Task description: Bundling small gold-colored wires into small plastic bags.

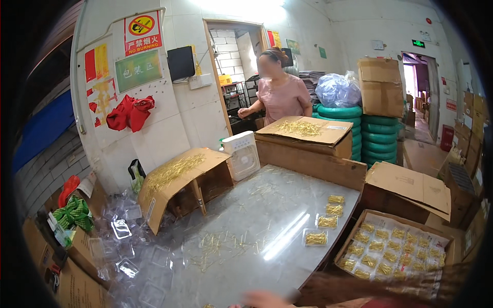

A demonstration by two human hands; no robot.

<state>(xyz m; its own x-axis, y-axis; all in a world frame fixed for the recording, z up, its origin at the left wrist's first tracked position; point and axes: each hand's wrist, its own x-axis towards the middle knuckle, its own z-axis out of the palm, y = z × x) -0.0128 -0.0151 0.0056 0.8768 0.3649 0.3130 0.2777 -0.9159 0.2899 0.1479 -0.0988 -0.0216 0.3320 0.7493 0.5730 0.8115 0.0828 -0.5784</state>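
Observation:
At the bottom edge a blurred hand point(267, 299), seemingly my right hand, hovers by the near side of the grey table point(287, 210). Its fingers are smeared and cut off, so any grip is hidden. My left hand cannot be made out. A few gold pieces point(208, 306) show just left of the blurred hand. Thin gold-coloured metal pins point(221, 244) lie scattered over the tabletop. Along its right edge stands a row of small clear plastic trays filled with such pins, the nearest filled tray point(315, 238) being closest to me.
Clear plastic trays point(126, 246) pile up at left. Pins heap on a bent cardboard box point(177, 172) and a far box point(303, 128). A white fan point(243, 155) stands between. A carton point(395, 251) at right holds rows of filled trays. Another person point(282, 95) stands behind the table.

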